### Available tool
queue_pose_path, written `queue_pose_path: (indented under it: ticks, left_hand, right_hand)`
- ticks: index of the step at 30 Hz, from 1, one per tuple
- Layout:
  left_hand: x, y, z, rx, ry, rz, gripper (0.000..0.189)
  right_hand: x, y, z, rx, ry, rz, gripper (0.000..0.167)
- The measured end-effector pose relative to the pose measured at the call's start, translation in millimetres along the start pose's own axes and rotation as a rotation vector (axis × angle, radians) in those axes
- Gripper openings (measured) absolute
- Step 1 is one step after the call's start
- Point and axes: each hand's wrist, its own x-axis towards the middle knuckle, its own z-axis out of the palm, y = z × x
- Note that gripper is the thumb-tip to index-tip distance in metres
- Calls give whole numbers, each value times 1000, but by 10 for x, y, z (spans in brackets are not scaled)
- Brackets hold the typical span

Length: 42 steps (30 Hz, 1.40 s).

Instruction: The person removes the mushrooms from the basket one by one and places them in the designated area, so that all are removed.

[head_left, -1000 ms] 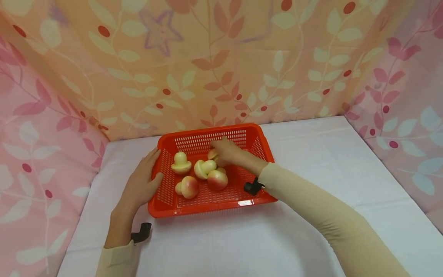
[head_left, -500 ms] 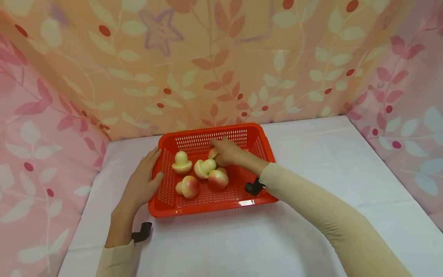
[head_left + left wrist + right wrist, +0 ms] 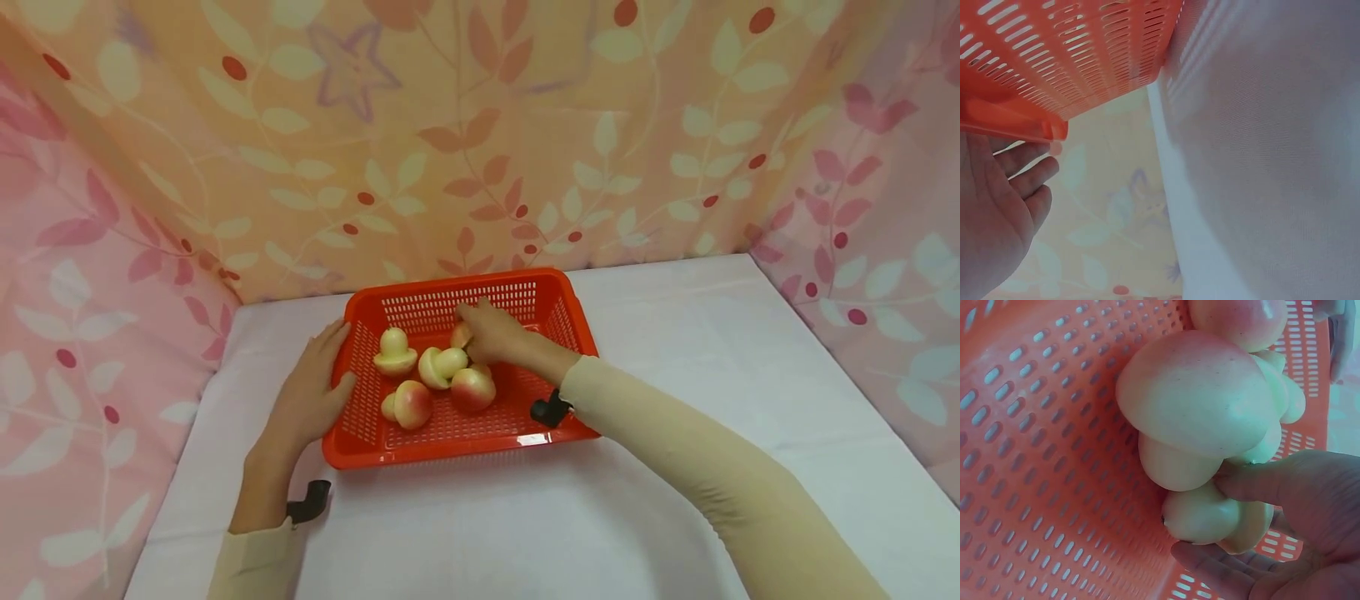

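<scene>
Inside the red plastic basket (image 3: pixel 457 452) lie several toy mushrooms with pale stems and yellow caps blushed red. My right hand (image 3: pixel 491 332) reaches in at the back middle. In the right wrist view its thumb and fingers pinch a mushroom (image 3: pixel 1202 515), whose pale stem points away from the palm. Another mushroom (image 3: pixel 1194 394) lies right beside the thumb, its cap facing the camera. My left hand (image 3: pixel 306 398) rests along the basket's left rim with fingers extended. From the left wrist view, those fingers (image 3: pixel 1032 178) sit under the rim's outer edge.
Nearer the left wall of the basket are an upright mushroom (image 3: pixel 394 354) and a tipped one (image 3: pixel 411 405). A white cloth (image 3: pixel 712 350) covers the table. Patterned curtains (image 3: pixel 480 150) stand behind and at both sides.
The mushroom at the middle of the basket has shifted very slightly to the left. Both hands stay where they were.
</scene>
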Motion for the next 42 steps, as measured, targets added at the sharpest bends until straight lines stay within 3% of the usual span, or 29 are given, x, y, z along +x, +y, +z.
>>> queue_pose_path:
  ticks: [5,11,22,29,42]
  left_hand:
    - [74,52,61,-44,-8,26,72]
    - [22,81,9,-70,-2,21,70]
    - [25,57,16,-17,7,21,72]
    - [35,37,9,-24,24,50,71]
    - [45,19,23,-29,51,45,70]
  right_hand:
    - [-82,58,-17,9,6,24,54]
    - [-102,8,-34,14,28,-18,53]
    - [-147,10,-119,-9,37,-66,52]
    - [-173,10,-169,3,67,-101,49]
    - [-233,66,-231,6,90,-118,48]
